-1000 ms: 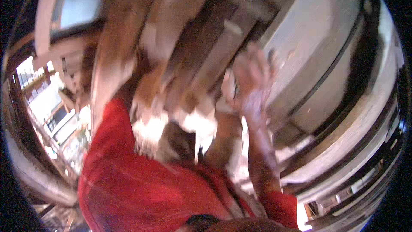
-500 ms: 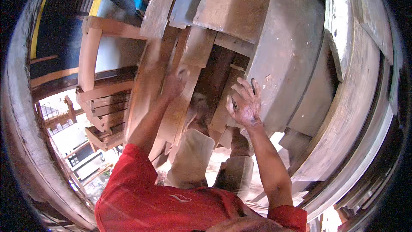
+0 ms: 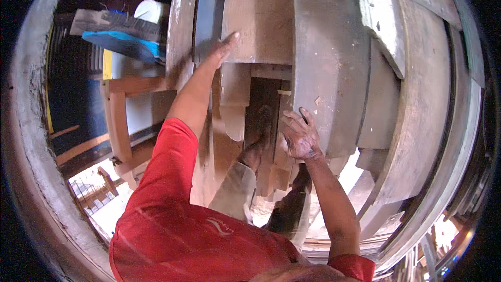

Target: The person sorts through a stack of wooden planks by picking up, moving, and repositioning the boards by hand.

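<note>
My left hand [image 3: 225, 50] reaches forward, fingers stretched out, at the left edge of a brown wooden board [image 3: 261, 23]. It appears to touch the board, and nothing shows in its grasp. My right hand [image 3: 301, 137] is palm down with loosely bent, parted fingers, beside a wide grey plank [image 3: 329, 57]. A dark spot shows by one of its fingertips; I cannot make out what it is. Whether this hand rests on the plank or hovers is unclear. Between the hands lies a dark gap in the wood, with my legs below.
Thick curved-looking planks [image 3: 425, 109] lie along the right. At the left stands a reddish-brown wooden frame [image 3: 119, 120], with a blue item [image 3: 122, 44] beyond it. A narrow blue-grey board [image 3: 210, 13] runs beside the brown board. A small chip [image 3: 318, 101] lies on the grey plank.
My left hand has moved forward, from above the lower boards to the brown board's edge. My right hand has stayed about where it was. The view has turned somewhat and my legs have shifted.
</note>
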Tool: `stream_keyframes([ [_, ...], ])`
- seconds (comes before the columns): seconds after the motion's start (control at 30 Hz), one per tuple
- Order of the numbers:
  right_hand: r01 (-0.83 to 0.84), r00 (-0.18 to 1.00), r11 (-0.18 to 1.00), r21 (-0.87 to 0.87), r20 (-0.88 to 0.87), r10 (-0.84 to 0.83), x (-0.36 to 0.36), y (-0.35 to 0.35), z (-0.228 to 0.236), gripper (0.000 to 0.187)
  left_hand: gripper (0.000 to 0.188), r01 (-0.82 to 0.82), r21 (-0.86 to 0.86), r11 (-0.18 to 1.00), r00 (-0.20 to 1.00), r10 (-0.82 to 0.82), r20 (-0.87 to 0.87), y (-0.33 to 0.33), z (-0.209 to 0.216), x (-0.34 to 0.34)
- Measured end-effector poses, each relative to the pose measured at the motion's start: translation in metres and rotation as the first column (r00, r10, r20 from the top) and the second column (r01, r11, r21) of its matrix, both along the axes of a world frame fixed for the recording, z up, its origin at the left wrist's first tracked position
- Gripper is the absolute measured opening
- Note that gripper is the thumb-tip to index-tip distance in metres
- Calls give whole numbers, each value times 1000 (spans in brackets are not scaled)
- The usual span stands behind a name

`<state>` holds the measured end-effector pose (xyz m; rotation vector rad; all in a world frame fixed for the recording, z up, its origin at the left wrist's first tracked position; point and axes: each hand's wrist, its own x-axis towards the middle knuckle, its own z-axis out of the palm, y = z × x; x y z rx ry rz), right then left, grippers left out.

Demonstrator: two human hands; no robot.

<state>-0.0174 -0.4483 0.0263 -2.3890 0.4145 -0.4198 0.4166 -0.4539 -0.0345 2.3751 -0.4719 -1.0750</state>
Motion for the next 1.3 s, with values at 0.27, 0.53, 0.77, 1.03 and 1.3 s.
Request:
stream_keyframes([
  [0.27,70,997,997,12,-47,-69,-3,10,-17,32,117,-16,244,970,1000,11,19,-18,61,-56],
  [0.53,-20,998,998,-63,-67,16,-21,5,15,31,130,89,60,994,996,-89,-9,-1,57,-41],
  [0.77,545,814,339,767,-387,-434,99,67,33,34,112,-123,-95,988,968,141,206,15,53,-90],
  [1.03,457,611,-254,852,-509,-606,241,48,-103,46,57,-802,-256,539,587,632,-506,67,16,-75],
  [1.3,504,797,855,126,-451,-403,245,23,-83,30,31,-997,-17,71,58,634,-771,67,30,-81],
])
